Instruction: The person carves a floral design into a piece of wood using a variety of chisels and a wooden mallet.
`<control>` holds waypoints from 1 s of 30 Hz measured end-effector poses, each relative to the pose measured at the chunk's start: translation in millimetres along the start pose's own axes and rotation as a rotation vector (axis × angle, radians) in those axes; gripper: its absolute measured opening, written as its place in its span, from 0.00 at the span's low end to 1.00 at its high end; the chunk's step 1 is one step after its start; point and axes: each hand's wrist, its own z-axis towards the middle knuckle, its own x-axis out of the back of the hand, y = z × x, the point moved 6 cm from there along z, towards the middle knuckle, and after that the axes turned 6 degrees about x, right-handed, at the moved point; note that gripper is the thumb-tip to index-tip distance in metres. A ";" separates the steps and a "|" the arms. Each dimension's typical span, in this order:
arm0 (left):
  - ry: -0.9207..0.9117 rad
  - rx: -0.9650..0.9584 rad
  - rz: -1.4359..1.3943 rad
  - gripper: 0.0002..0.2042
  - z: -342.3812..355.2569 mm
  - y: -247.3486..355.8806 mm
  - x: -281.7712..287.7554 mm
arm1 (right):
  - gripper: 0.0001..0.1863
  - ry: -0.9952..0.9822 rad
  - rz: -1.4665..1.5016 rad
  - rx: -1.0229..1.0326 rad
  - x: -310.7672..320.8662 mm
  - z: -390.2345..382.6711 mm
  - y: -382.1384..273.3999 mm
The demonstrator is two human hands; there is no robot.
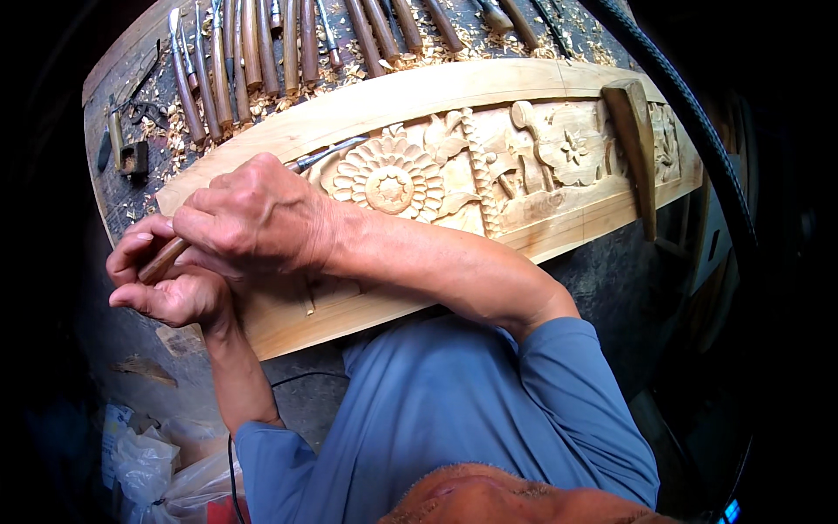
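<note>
My right hand [257,214] is closed round a wood-carving gouge [163,260], its forearm lying across the carved wooden panel [410,89]. The gouge's metal shank comes out beyond my knuckles, and its tip rests by the upper left of a carved round flower [389,189]. The wooden butt of the handle sits in my left hand [170,275], whose fingers curl about it with the thumb alongside. Leaves, a twisted rope band and other figures stand in relief farther right. My right hand and arm hide the panel's left part.
A row of wood-handled carving tools [253,48] lies along the bench's far side among pale shavings [349,74]. A dark brown wooden bar [642,148] crosses the panel's right part. A small block-like tool [133,159] lies at left. Plastic bags [161,472] are at lower left.
</note>
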 end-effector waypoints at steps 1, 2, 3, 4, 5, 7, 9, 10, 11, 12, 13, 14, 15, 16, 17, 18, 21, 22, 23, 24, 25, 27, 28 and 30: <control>0.019 -0.011 -0.021 0.35 0.3 -0.6 2.0 | 0.13 0.006 0.008 0.002 -0.3 -0.2 0.4; -0.012 -0.032 -0.027 0.35 0.2 1.0 0.6 | 0.12 0.012 0.015 0.003 -1.1 -0.4 0.7; -0.044 -0.052 -0.033 0.34 0.0 3.5 -0.8 | 0.12 0.019 0.022 0.005 -1.1 -0.5 0.9; -0.075 -0.074 -0.038 0.34 -0.2 5.7 -1.8 | 0.12 0.026 0.019 -0.002 -0.9 -0.3 1.0; -0.070 -0.077 -0.046 0.34 -0.2 6.1 -1.5 | 0.12 0.033 0.016 -0.008 -0.4 0.1 0.8; -0.059 -0.084 -0.063 0.34 -1.2 7.1 -1.9 | 0.12 0.048 0.030 -0.034 0.9 1.1 1.3; -0.071 -0.127 -0.032 0.34 -6.1 11.0 -11.6 | 0.11 0.064 0.064 -0.073 2.3 1.7 2.8; -0.078 -0.149 -0.016 0.34 -7.2 13.1 -15.0 | 0.11 0.071 0.062 -0.078 2.1 1.9 3.9; -0.098 -0.139 0.009 0.34 -6.7 12.2 -15.6 | 0.12 0.078 0.060 -0.082 1.4 1.9 5.6; -0.118 -0.130 0.035 0.34 -6.1 10.5 -15.2 | 0.12 0.085 0.058 -0.087 1.2 2.1 6.8; -0.138 -0.122 0.061 0.34 -5.7 8.2 -13.8 | 0.12 0.083 0.056 -0.086 0.8 2.2 6.9; -0.157 -0.129 0.038 0.34 -4.8 6.1 -11.6 | 0.12 0.080 0.053 -0.085 0.7 2.3 6.9; -0.157 -0.125 0.052 0.34 -4.9 5.9 -12.0 | 0.12 0.078 0.051 -0.084 0.7 2.5 6.8; -0.157 -0.121 0.063 0.34 -5.9 5.7 -14.4 | 0.12 0.086 0.050 -0.084 1.6 2.4 7.3; -0.157 -0.116 0.075 0.34 -6.7 5.5 -16.7 | 0.12 0.094 0.049 -0.083 2.6 2.3 7.8; -0.155 -0.115 0.076 0.34 -7.1 5.4 -18.6 | 0.12 0.103 0.048 -0.083 3.4 2.6 8.3; -0.152 -0.108 0.087 0.34 -6.7 4.6 -21.8 | 0.12 0.129 0.026 -0.093 5.0 3.7 9.0; -0.158 -0.100 0.097 0.34 -6.1 4.1 -21.7 | 0.12 0.125 0.008 -0.091 4.8 3.5 10.0; -0.164 -0.093 0.107 0.35 -5.6 3.3 -22.2 | 0.12 0.122 -0.010 -0.089 4.7 3.0 11.7; -0.170 -0.076 0.089 0.36 -4.7 1.2 -23.7 | 0.12 0.119 -0.028 -0.087 4.8 2.7 12.9; -0.177 -0.062 0.072 0.37 -3.0 -1.5 -25.8 | 0.12 0.125 -0.040 -0.091 4.9 3.1 13.8; -0.197 -0.034 0.051 0.38 -1.7 -3.7 -27.4 | 0.12 0.138 -0.063 -0.100 4.6 4.3 14.3; -0.218 -0.020 0.043 0.38 -1.7 -3.5 -29.0 | 0.12 0.144 -0.077 -0.091 4.9 3.5 14.6; -0.214 -0.003 0.064 0.41 -0.9 -3.5 -29.8 | 0.11 0.180 -0.077 -0.075 5.4 3.2 15.4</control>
